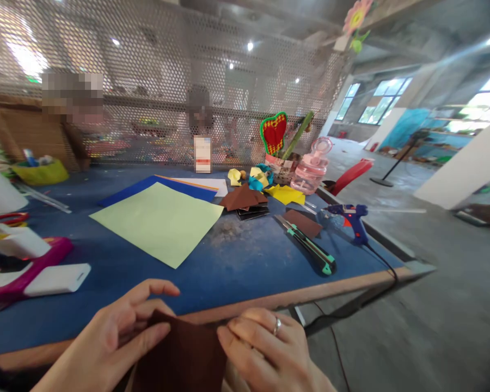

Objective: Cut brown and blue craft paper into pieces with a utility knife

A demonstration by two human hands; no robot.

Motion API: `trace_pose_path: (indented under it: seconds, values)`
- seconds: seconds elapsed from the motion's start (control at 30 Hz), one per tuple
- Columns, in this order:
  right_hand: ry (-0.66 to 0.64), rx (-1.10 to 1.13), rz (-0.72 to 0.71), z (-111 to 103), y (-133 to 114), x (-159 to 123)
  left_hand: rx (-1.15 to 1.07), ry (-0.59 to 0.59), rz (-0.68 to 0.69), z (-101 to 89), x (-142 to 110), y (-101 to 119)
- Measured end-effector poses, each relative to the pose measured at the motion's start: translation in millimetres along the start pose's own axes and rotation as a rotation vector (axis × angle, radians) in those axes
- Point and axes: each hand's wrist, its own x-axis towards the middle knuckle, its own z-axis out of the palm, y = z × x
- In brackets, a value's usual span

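A dark brown sheet of paper (183,354) is held low at the near table edge, between both hands. My left hand (126,326) pinches its upper left part between thumb and fingers, with the index finger stretched out above. On the other side my right hand (265,348), wearing a ring, grips the sheet's right edge with its fingertips. The sheet's lower part runs out of view. Beyond the hands lies a pale green paper sheet (159,223) over a blue sheet (142,188). Folded brown paper pieces (245,198) rest farther back.
A green-and-black utility knife (310,247) and a blue glue gun (355,220) with its cord lie at the right. A pink bottle (310,169) and yellow paper (286,194) stand behind them. At the left are a magenta tool (57,250) and a yellow holder (41,171); mesh (155,65) rises behind.
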Motion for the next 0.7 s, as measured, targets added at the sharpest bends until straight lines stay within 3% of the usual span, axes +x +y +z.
trace_pose_path:
  seconds: [0.17,0.37,0.6,0.7]
  values:
    - [-0.017,0.278,0.361,0.5,-2.8,-3.1,0.338,-0.049,0.196,3.2,21.1,19.8]
    - [-0.265,0.535,0.799,10.2,-10.0,-12.4,0.43,-0.047,0.274,23.3,32.4,34.8]
    - [-0.248,0.914,1.168,31.1,-18.0,-21.9,0.618,-0.008,0.423,38.4,61.0,48.3]
    - [-0.213,0.842,1.224,23.3,-8.9,-13.8,0.674,0.044,0.481,47.5,65.5,45.3]
